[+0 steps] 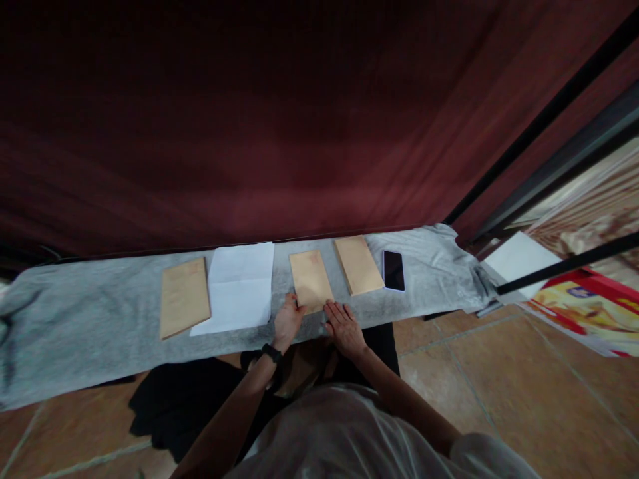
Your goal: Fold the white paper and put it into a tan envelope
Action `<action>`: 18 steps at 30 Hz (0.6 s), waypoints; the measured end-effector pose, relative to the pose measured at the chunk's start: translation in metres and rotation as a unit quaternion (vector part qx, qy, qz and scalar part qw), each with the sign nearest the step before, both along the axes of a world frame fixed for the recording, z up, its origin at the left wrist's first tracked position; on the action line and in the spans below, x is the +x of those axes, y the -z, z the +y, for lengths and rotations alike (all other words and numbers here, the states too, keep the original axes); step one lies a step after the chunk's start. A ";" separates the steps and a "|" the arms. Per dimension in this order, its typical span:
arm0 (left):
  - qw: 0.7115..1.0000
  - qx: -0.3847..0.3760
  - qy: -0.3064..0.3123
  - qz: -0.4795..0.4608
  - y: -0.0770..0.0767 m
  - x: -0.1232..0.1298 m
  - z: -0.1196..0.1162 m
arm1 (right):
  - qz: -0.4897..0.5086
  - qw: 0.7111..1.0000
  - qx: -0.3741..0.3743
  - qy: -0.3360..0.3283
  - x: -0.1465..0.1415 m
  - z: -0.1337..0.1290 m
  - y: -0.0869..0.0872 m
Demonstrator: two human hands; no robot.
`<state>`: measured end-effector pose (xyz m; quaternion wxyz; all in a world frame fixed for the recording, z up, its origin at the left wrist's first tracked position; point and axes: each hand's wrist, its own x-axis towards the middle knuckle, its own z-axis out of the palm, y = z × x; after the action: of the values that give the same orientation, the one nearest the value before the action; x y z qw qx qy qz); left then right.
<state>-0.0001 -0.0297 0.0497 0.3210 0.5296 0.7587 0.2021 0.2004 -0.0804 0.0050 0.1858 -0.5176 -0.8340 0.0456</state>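
A brown paper envelope (310,279) lies in front of me on the grey cloth, with small reddish print near its top right. My left hand (288,322), with a dark band on the wrist, grips its lower left corner between thumb and fingers. At the lower right corner, my right hand (344,327) rests with its fingers stretched out, fingertips at the envelope's bottom edge. To the right is a thicker stack of brown envelopes (358,265). White paper sheets (241,286) with a crease lie to the left, and another brown envelope (185,297) partly overlaps them.
A grey cloth (100,319) covers the long narrow surface, backed by a dark red panel (299,146). A phone (394,271) lies right of the stack. Black metal bars (574,263) and a red-and-yellow box (589,309) stand at the right, above a tiled floor (474,379).
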 end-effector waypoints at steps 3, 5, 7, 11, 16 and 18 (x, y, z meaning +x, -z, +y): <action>0.986 0.084 0.059 0.129 -0.002 0.008 -0.014 | 0.005 1.000 0.004 0.009 -0.002 -0.001 0.001; 0.967 0.139 0.133 0.164 0.001 0.019 -0.026 | 0.003 1.000 0.000 0.013 -0.003 -0.002 0.000; 0.938 0.189 0.242 0.158 0.007 0.032 -0.038 | -0.008 1.000 -0.011 0.007 -0.002 -0.002 0.000; 0.884 0.242 0.338 0.216 0.028 0.044 -0.053 | -0.031 0.999 -0.025 -0.021 0.002 -0.003 0.000; 0.866 0.238 0.373 0.231 0.043 0.027 -0.054 | -0.033 0.999 -0.031 -0.013 0.003 -0.003 -0.003; 0.864 0.234 0.382 0.231 0.043 0.021 -0.054 | -0.032 0.999 -0.033 -0.013 0.003 -0.003 -0.004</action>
<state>0.0209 -0.0835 0.0071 0.0546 0.8690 0.4799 0.1073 0.2031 -0.0831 0.0087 0.1413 -0.5136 -0.8442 0.0592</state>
